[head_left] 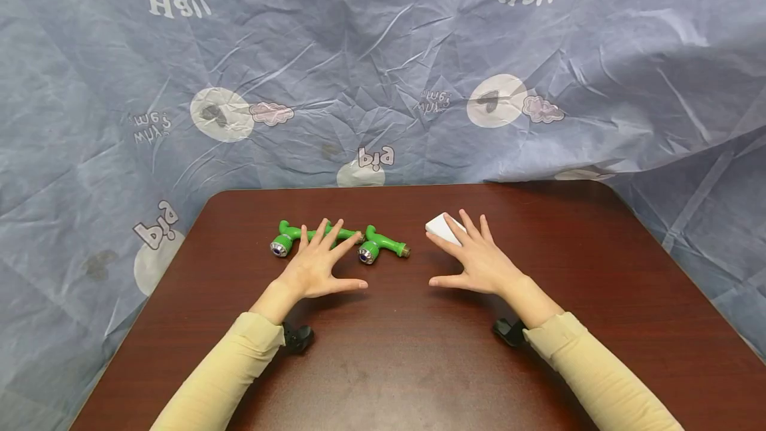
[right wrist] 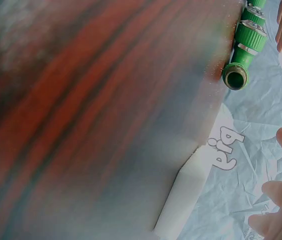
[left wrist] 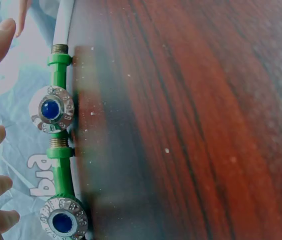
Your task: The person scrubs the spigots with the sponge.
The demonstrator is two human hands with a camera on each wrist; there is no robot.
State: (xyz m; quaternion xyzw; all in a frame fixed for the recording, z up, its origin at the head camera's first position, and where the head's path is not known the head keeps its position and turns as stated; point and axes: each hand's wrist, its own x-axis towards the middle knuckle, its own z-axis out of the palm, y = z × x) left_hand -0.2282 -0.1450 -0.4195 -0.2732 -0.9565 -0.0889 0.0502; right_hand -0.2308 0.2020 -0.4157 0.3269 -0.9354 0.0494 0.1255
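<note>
My left hand (head_left: 316, 270) is held over the table with fingers spread and nothing in it. Beyond it lie green taps with chrome-ringed, blue-centred knobs and threaded brass ends. One tap (head_left: 286, 237) sits at the left, partly covered by my fingers; another tap (head_left: 383, 243) lies right of the fingertips. More green shows between the fingers; I cannot tell whether it is a third tap. My right hand (head_left: 481, 265), also spread and holding nothing, partly hides a white block (head_left: 439, 226). In the right wrist view the white block (right wrist: 186, 192) lies near the fingertips.
The taps and block lie toward the far side of a dark red-brown wooden table (head_left: 395, 364). A printed blue-grey cloth (head_left: 359, 98) hangs behind and around it. A black strap device (head_left: 297, 336) is on the left wrist, another black device (head_left: 509, 332) on the right.
</note>
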